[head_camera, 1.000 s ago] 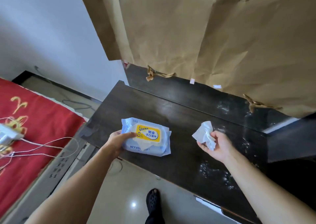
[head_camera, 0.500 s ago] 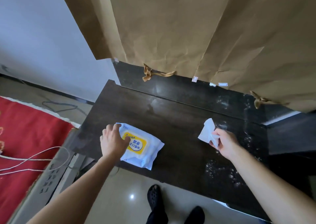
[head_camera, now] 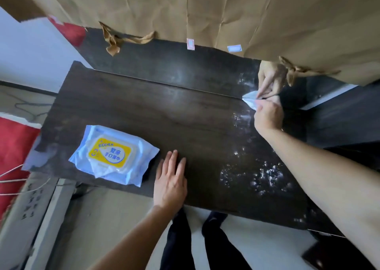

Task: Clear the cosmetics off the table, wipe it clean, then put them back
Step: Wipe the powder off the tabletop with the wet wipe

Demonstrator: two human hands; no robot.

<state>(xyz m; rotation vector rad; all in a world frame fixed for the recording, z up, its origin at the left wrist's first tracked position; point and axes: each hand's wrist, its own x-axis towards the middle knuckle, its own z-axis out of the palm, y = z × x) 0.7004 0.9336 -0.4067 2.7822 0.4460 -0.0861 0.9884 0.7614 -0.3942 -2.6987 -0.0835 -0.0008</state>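
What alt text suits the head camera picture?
A person's right hand holds a crumpled white wipe on the dark wooden table, far right; the left hand rests flat beside a blue-and-yellow wipes pack. White specks dot the right side.

At your twelve o'clock hangs a wide sheet of creased brown paper (head_camera: 226, 12), spreading across the whole top of your view. Just under its lower edge you see two small pale stickers (head_camera: 190, 44) near each other at twelve. A twisted paper strip (head_camera: 115, 41) sits at eleven and another torn strip (head_camera: 296, 70) at two. A white wall (head_camera: 41, 49) shows at ten. At nine lies a red cloth (head_camera: 14, 146), with thin white cords (head_camera: 12, 173) running over its lower part. Pale floor (head_camera: 115, 218) fills your seven o'clock.
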